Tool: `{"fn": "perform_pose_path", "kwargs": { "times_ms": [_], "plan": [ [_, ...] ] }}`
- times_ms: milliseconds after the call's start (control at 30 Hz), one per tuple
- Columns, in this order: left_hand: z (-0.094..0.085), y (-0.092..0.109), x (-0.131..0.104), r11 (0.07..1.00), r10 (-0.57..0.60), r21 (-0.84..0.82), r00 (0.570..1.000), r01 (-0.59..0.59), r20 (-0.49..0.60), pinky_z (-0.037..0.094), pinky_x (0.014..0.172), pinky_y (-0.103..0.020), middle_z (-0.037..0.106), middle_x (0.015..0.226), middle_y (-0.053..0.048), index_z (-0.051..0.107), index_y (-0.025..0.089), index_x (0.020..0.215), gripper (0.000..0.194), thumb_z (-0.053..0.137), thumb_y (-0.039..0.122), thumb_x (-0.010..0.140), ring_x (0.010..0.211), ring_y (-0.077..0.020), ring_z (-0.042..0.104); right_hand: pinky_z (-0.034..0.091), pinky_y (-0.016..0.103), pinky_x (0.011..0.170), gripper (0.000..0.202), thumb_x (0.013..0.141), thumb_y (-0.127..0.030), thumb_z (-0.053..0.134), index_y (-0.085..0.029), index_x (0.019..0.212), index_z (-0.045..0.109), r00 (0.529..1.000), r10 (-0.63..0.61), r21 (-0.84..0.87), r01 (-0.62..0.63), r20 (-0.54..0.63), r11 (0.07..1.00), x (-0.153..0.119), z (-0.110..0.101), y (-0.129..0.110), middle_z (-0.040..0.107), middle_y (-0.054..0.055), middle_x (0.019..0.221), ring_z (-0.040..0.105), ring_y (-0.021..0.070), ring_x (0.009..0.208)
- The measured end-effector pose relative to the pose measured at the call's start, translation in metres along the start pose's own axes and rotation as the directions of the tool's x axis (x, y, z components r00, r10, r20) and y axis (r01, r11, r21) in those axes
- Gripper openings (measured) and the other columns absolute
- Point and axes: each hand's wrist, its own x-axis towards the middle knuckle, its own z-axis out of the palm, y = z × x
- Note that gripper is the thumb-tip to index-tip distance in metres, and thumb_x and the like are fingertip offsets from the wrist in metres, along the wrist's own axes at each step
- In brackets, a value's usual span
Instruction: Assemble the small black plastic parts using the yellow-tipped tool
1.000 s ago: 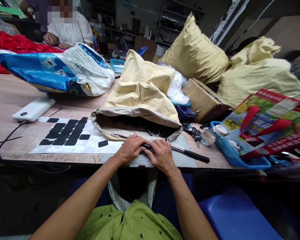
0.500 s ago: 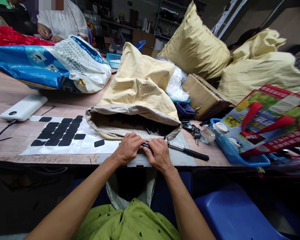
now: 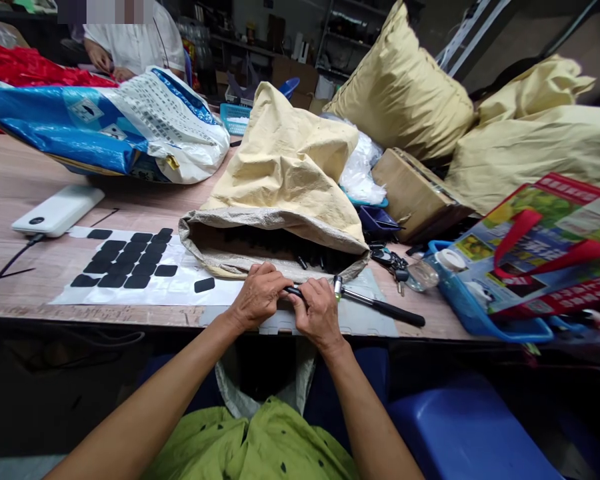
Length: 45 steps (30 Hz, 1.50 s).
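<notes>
My left hand [image 3: 261, 295] and my right hand [image 3: 318, 311] are both closed on a small black part [image 3: 295, 291] that runs between them. They are over a grey plate [image 3: 370, 323] at the table's front edge. Beyond them a cream cloth sack [image 3: 285, 160] lies with its mouth facing me, black pieces [image 3: 325, 257] inside. A hammer [image 3: 380, 305] with a black handle rests just right of my right hand. To the left, black rounded patches [image 3: 125, 260] lie on a white sheet [image 3: 180, 291], one of them apart from the rest.
A white power bank [image 3: 59, 211] and a blue-white bag [image 3: 105, 127] are on the left. Keys [image 3: 400, 273], a clear bottle [image 3: 423, 275], a blue basket [image 3: 480, 320] and a wooden box [image 3: 415, 193] stand right. Across the table, a person's hands [image 3: 110, 65] show.
The whole view has shifted slightly, so the table's things appear a little further right. Both hands keep their hold on the black part, with hardly any movement.
</notes>
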Motion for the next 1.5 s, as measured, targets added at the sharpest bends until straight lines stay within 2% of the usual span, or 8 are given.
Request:
{"fn": "perform_pose_path", "kwargs": {
  "times_ms": [167, 333, 533, 633, 833, 1000, 1233, 1500],
  "plan": [
    [0.0, -0.001, 0.002, 0.998, -0.058, 0.009, 0.997, 0.058, 0.06, 0.034, 0.09, -0.043, 0.073, 0.098, -0.003, 0.072, 0.025, 0.108, 0.017, 0.062, 0.022, 0.094, 0.098, -0.0241, 0.053, 0.04, 0.039, 0.087, 0.022, 0.096, -0.041, 0.06, -0.021, 0.101, 0.066, 0.997, 0.065, 0.009, -0.065, -0.036, 0.998, 0.0, -0.02, 0.003, 0.067, 0.007, 0.096, 0.054, 0.025, 0.095],
    [0.002, -0.001, 0.006, 0.994, -0.097, 0.062, 0.988, 0.09, 0.12, 0.036, 0.088, -0.043, 0.068, 0.105, -0.005, 0.073, 0.025, 0.107, 0.017, 0.067, 0.027, 0.092, 0.101, -0.0257, 0.051, 0.04, 0.042, 0.087, 0.019, 0.092, -0.033, 0.06, -0.021, 0.105, 0.068, 0.954, 0.227, -0.165, -0.26, -0.194, 0.951, -0.018, -0.059, 0.051, 0.068, 0.009, 0.099, 0.055, 0.0267, 0.095],
    [0.002, -0.004, 0.006, 0.986, -0.16, -0.031, 0.981, 0.164, 0.113, 0.038, 0.09, -0.042, 0.069, 0.101, -0.004, 0.07, 0.023, 0.104, 0.02, 0.075, 0.029, 0.086, 0.101, -0.0253, 0.053, 0.037, 0.041, 0.084, 0.016, 0.092, -0.033, 0.06, -0.025, 0.101, 0.069, 0.959, 0.285, -0.374, -0.261, 0.009, 0.89, -0.048, -0.075, 0.102, 0.067, 0.006, 0.098, 0.054, 0.0267, 0.095],
    [0.001, -0.004, 0.007, 0.979, -0.185, -0.065, 0.976, 0.193, 0.115, 0.038, 0.089, -0.041, 0.069, 0.097, -0.003, 0.07, 0.022, 0.098, 0.017, 0.077, 0.028, 0.083, 0.099, -0.0248, 0.054, 0.04, 0.038, 0.081, 0.017, 0.097, -0.032, 0.054, -0.022, 0.1, 0.067, 0.971, 0.239, -0.336, -0.225, -0.002, 0.914, -0.051, -0.073, 0.092, 0.066, 0.007, 0.096, 0.057, 0.0245, 0.091],
    [0.001, -0.006, 0.009, 0.972, -0.208, -0.088, 0.97, 0.219, 0.124, 0.039, 0.088, -0.04, 0.068, 0.094, -0.003, 0.074, 0.023, 0.096, 0.015, 0.077, 0.028, 0.082, 0.097, -0.0242, 0.053, 0.05, 0.033, 0.09, 0.029, 0.104, -0.029, 0.045, -0.024, 0.126, 0.064, 0.983, 0.178, 0.078, -0.175, -0.042, 0.982, -0.038, -0.067, 0.03, 0.069, 0.007, 0.108, 0.065, 0.021, 0.102],
    [0.0, -0.006, 0.01, 0.972, -0.207, -0.087, 0.969, 0.22, 0.133, 0.039, 0.086, -0.04, 0.067, 0.092, -0.004, 0.075, 0.023, 0.096, 0.014, 0.076, 0.029, 0.083, 0.094, -0.0239, 0.053, 0.051, 0.029, 0.082, 0.036, 0.105, -0.027, 0.044, -0.03, 0.135, 0.063, 0.99, 0.137, 0.048, -0.137, 0.011, 0.989, -0.027, -0.057, -0.006, 0.069, 0.005, 0.101, 0.066, 0.0185, 0.091],
    [0.001, -0.005, 0.01, 0.965, -0.247, -0.062, 0.961, 0.256, 0.128, 0.038, 0.084, -0.04, 0.066, 0.088, -0.003, 0.075, 0.023, 0.086, 0.006, 0.075, 0.027, 0.082, 0.093, -0.0242, 0.052, 0.047, 0.027, 0.066, 0.039, 0.103, -0.023, 0.045, -0.032, 0.135, 0.065, 0.988, 0.153, -0.071, -0.151, 0.029, 0.986, -0.027, -0.042, -0.013, 0.066, 0.004, 0.092, 0.065, 0.0186, 0.082],
    [0.002, -0.005, 0.011, 0.962, -0.243, -0.101, 0.962, 0.255, 0.122, 0.04, 0.087, -0.04, 0.068, 0.091, -0.003, 0.078, 0.024, 0.093, 0.013, 0.076, 0.026, 0.081, 0.093, -0.0235, 0.053, 0.049, 0.028, 0.073, 0.038, 0.103, -0.025, 0.045, -0.031, 0.134, 0.066, 0.977, 0.211, -0.032, -0.212, -0.014, 0.977, -0.033, -0.05, -0.01, 0.067, 0.004, 0.092, 0.065, 0.0184, 0.084]
  ]
}}
